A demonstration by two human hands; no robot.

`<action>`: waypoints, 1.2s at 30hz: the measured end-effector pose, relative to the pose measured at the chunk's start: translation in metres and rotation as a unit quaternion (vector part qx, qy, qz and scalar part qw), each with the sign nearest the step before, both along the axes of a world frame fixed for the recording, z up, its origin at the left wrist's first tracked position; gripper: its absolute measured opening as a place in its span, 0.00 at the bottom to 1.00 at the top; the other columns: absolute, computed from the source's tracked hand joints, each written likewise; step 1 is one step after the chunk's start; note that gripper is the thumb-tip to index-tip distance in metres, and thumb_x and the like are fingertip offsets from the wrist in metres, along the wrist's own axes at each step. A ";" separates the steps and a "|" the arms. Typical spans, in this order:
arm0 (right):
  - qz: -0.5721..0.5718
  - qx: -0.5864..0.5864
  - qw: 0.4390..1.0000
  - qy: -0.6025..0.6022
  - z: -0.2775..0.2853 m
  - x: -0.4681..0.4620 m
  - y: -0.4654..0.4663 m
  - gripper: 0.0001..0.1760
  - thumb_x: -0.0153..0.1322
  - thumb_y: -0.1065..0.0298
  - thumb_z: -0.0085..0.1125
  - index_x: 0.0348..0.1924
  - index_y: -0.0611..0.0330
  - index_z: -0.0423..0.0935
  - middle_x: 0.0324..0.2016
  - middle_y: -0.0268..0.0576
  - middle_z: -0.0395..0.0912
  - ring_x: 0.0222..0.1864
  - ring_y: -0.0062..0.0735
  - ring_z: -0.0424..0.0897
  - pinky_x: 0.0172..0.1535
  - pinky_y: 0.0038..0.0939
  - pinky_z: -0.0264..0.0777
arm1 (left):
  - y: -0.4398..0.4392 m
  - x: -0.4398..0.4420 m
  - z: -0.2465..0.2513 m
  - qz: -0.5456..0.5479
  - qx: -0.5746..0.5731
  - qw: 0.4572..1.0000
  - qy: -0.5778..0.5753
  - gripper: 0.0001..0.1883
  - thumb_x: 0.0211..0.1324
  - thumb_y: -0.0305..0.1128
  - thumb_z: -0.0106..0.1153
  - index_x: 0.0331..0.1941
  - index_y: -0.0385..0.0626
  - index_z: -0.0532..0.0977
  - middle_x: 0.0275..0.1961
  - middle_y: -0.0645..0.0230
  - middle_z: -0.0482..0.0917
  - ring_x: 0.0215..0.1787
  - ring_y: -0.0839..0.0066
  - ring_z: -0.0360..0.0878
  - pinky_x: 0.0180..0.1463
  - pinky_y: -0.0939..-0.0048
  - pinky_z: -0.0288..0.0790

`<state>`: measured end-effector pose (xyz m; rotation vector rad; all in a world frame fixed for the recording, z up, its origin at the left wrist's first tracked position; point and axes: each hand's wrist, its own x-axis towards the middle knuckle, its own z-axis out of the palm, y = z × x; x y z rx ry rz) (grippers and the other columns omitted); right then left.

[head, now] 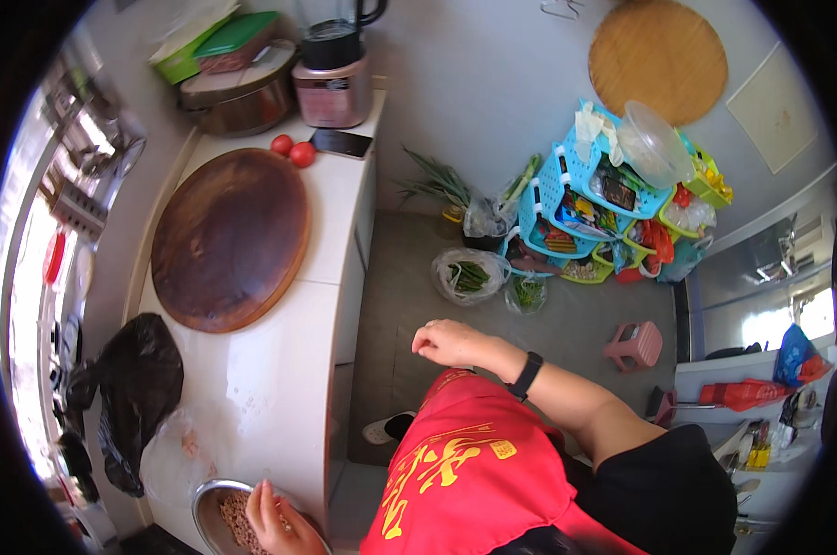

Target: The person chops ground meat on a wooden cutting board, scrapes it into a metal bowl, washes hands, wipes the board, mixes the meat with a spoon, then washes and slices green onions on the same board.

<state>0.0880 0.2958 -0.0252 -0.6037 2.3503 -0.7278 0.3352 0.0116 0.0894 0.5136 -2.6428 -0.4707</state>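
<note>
My left hand point(280, 522) is over the right side of a metal bowl point(202, 501) at the lower edge of the view. Its fingers point up, slightly apart, and nothing shows between them. Brown granular food point(237, 520) lies in the bowl; I cannot tell its exact kind. My right hand point(450, 341) hangs in front of the red apron point(474, 479), away from the counter. Its fingers are loosely curled, with nothing visible in them. Beside the bowl on the white counter point(280, 354) lie a clear plastic bag point(172, 461) and a black plastic bag point(141, 395).
A round wooden chopping board point(231, 239), two tomatoes point(302, 154), a phone point(341, 143), a blender point(332, 94) and a lidded pot point(241, 94) occupy the counter. Bagged greens point(468, 277), stacked blue baskets point(564, 201) and a pink stool point(637, 345) stand on the floor.
</note>
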 end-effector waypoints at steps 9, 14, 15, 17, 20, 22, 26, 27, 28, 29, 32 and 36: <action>0.250 -0.105 0.950 0.155 0.179 -0.027 0.052 0.11 0.56 0.65 0.66 0.29 0.59 0.84 0.33 0.44 0.83 0.39 0.41 0.82 0.38 0.36 0.74 | 0.156 -0.165 -0.032 -0.144 0.038 0.970 -0.194 0.17 0.59 0.19 0.53 0.52 0.42 0.78 0.51 0.54 0.78 0.49 0.58 0.80 0.49 0.65 0.75; 0.169 -0.199 0.934 0.245 0.197 -0.047 0.099 0.09 0.57 0.67 0.64 0.29 0.61 0.83 0.33 0.46 0.83 0.37 0.37 0.80 0.34 0.32 0.72 | 0.240 -0.238 -0.043 -0.269 0.109 0.935 -0.203 0.15 0.57 0.22 0.57 0.49 0.44 0.79 0.50 0.56 0.79 0.46 0.56 0.81 0.46 0.61 0.77; 0.157 -0.201 0.934 0.252 0.197 -0.050 0.108 0.09 0.57 0.68 0.64 0.28 0.62 0.83 0.33 0.46 0.82 0.36 0.36 0.80 0.34 0.31 0.72 | 0.252 -0.246 -0.045 -0.294 0.102 0.929 -0.200 0.15 0.57 0.22 0.57 0.49 0.44 0.79 0.50 0.56 0.79 0.46 0.57 0.82 0.45 0.62 0.77; 0.136 -0.195 0.935 0.263 0.196 -0.057 0.122 0.09 0.57 0.68 0.63 0.28 0.63 0.82 0.33 0.47 0.82 0.35 0.34 0.79 0.32 0.30 0.71 | 0.268 -0.260 -0.049 -0.307 0.135 0.914 -0.226 0.15 0.57 0.22 0.57 0.49 0.44 0.80 0.50 0.56 0.79 0.44 0.57 0.82 0.44 0.63 0.78; 0.105 -0.181 0.937 0.280 0.194 -0.071 0.138 0.08 0.58 0.70 0.62 0.27 0.65 0.81 0.33 0.48 0.82 0.34 0.32 0.78 0.30 0.27 0.70 | 0.281 -0.281 -0.056 -0.344 0.103 0.899 -0.252 0.15 0.55 0.22 0.59 0.48 0.45 0.80 0.49 0.59 0.80 0.42 0.60 0.82 0.43 0.63 0.78; 0.084 -0.164 0.938 0.294 0.191 -0.082 0.147 0.08 0.59 0.70 0.61 0.27 0.66 0.81 0.33 0.49 0.82 0.33 0.30 0.77 0.28 0.26 0.69 | 0.284 -0.297 -0.062 -0.374 0.058 0.890 -0.256 0.15 0.54 0.23 0.59 0.47 0.46 0.80 0.47 0.62 0.80 0.42 0.61 0.82 0.43 0.64 0.78; 0.045 -0.120 0.933 0.336 0.190 -0.119 0.154 0.07 0.60 0.72 0.59 0.26 0.68 0.80 0.33 0.51 0.82 0.31 0.26 0.76 0.25 0.23 0.67 | 0.284 -0.338 -0.074 -0.369 0.096 0.884 -0.272 0.15 0.55 0.21 0.58 0.47 0.43 0.79 0.46 0.57 0.80 0.45 0.57 0.81 0.46 0.63 0.77; 0.029 -0.106 0.929 0.354 0.189 -0.133 0.154 0.07 0.60 0.72 0.59 0.26 0.69 0.80 0.33 0.51 0.82 0.31 0.25 0.76 0.24 0.22 0.67 | 0.283 -0.350 -0.078 -0.380 0.100 0.881 -0.265 0.15 0.54 0.21 0.58 0.47 0.43 0.79 0.46 0.58 0.80 0.45 0.57 0.81 0.47 0.63 0.77; 0.007 -0.092 0.922 0.376 0.191 -0.147 0.155 0.07 0.60 0.73 0.59 0.26 0.69 0.80 0.33 0.51 0.82 0.30 0.24 0.75 0.24 0.21 0.66 | 0.280 -0.362 -0.081 -0.390 0.097 0.879 -0.257 0.15 0.54 0.21 0.58 0.47 0.43 0.79 0.46 0.58 0.80 0.45 0.57 0.81 0.47 0.62 0.76; -0.013 -0.077 0.920 0.383 0.190 -0.164 0.157 0.07 0.60 0.73 0.58 0.26 0.70 0.79 0.33 0.52 0.82 0.30 0.24 0.75 0.23 0.21 0.66 | 0.276 -0.375 -0.084 -0.401 0.095 0.876 -0.249 0.15 0.54 0.21 0.59 0.47 0.44 0.79 0.47 0.58 0.80 0.45 0.57 0.81 0.47 0.62 0.76; 0.046 -0.093 0.975 0.196 0.170 -0.221 0.180 0.07 0.60 0.66 0.62 0.27 0.61 0.79 0.27 0.41 0.77 0.30 0.28 0.77 0.26 0.28 0.71 | 0.261 -0.413 -0.099 -0.391 0.119 0.880 -0.242 0.16 0.54 0.23 0.59 0.48 0.44 0.79 0.45 0.60 0.79 0.44 0.59 0.81 0.46 0.63 0.77; -0.067 -0.073 0.994 -0.039 0.010 -0.322 0.198 0.06 0.67 0.67 0.57 0.34 0.57 0.81 0.31 0.44 0.82 0.37 0.45 0.81 0.37 0.41 0.75 | 0.235 -0.449 -0.117 -0.361 0.100 0.887 -0.269 0.16 0.55 0.26 0.60 0.49 0.46 0.79 0.43 0.61 0.80 0.42 0.60 0.81 0.44 0.63 0.77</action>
